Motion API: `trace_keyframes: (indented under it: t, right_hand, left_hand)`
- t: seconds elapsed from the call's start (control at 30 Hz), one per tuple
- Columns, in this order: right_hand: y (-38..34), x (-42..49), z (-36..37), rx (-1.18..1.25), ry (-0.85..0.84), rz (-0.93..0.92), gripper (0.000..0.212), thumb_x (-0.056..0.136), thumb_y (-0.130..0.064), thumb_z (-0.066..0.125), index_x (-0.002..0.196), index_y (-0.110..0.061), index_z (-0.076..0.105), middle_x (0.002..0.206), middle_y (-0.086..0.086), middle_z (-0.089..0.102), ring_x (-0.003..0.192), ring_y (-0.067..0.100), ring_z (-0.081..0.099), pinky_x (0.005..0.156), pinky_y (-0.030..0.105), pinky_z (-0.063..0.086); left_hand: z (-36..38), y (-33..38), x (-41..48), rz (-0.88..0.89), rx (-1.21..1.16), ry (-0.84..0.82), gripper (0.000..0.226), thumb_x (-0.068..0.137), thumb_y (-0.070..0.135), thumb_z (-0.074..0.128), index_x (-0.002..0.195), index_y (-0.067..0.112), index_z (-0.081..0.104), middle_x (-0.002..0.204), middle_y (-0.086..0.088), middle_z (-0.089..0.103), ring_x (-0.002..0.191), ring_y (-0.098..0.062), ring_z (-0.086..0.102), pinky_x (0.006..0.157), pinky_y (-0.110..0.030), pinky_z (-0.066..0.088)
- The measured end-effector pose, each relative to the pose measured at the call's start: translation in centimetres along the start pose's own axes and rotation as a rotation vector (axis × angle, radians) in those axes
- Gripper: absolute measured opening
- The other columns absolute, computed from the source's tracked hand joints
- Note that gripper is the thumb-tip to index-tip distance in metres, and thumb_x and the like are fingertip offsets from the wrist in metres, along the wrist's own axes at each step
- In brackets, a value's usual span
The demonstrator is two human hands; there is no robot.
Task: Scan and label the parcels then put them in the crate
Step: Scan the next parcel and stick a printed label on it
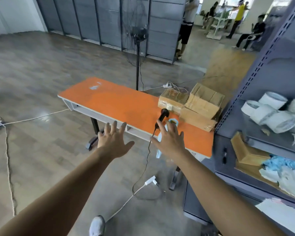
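Note:
Both arms stretch forward toward an orange table (112,101). My left hand (114,140) hovers open, fingers spread, in front of the table's near edge. Over the table's right part my right hand (169,140) is also open and empty, just short of a black handheld scanner (163,114) that stands on the table with its cable hanging to the floor. Beside the scanner lies a small roll of labels (174,122). Behind it sit cardboard parcels: a taped box (172,101) and larger brown boxes (203,106). No crate is in view.
A grey metal shelf (262,82) rises at the right, holding white rolls (272,113), cardboard and bags. A standing fan (138,36) is behind the table. Cables and power strips (150,181) lie on the floor. Several people are far back right.

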State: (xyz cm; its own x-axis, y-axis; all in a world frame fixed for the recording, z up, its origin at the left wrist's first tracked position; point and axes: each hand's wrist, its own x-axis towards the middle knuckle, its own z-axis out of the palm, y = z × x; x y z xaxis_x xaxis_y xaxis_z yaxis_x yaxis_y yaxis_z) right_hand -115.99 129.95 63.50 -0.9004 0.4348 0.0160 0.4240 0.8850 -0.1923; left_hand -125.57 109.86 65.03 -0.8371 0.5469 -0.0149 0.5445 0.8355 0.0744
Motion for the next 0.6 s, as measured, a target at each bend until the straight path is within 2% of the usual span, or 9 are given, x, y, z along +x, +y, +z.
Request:
trace_keyframes:
  t: [0.1, 0.4, 0.6]
  right_hand:
    - [0.8, 4.3, 0.5, -0.002, -0.013, 0.096, 0.076, 0.093, -0.065, 0.04, 0.156, -0.036, 0.009, 0.162, 0.001, 0.01, 0.149, 0.028, 0.008, 0.112, 0.064, 0.019]
    - [0.5, 14.8, -0.3, 0.036, 0.013, 0.37, 0.073, 0.095, -0.061, 0.042, 0.155, -0.037, 0.009, 0.163, 0.003, 0.01, 0.149, 0.029, 0.014, 0.113, 0.055, 0.027]
    - [1.7, 19.5, -0.8, 0.093, 0.03, 0.47, 0.071, 0.096, -0.06, 0.042, 0.155, -0.035, 0.009, 0.164, 0.005, 0.01, 0.149, 0.03, 0.015, 0.114, 0.053, 0.03]
  left_hand:
    - [0.3, -0.2, 6.1, 0.082, -0.011, 0.001, 0.086, 0.087, 0.071, 0.039, 0.154, 0.03, 0.002, 0.16, -0.006, 0.006, 0.147, -0.033, 0.006, 0.112, -0.055, 0.026]
    - [-0.5, -0.5, 23.0, 0.315, -0.044, -0.098, 0.085, 0.088, 0.07, 0.038, 0.153, 0.032, -0.001, 0.161, -0.003, 0.002, 0.147, -0.031, 0.003, 0.113, -0.053, 0.024]
    - [-0.5, 2.0, 30.5, 0.428, -0.044, -0.134, 0.082, 0.09, 0.068, 0.037, 0.153, 0.032, -0.001, 0.16, -0.004, 0.003, 0.147, -0.032, 0.004, 0.112, -0.053, 0.026]
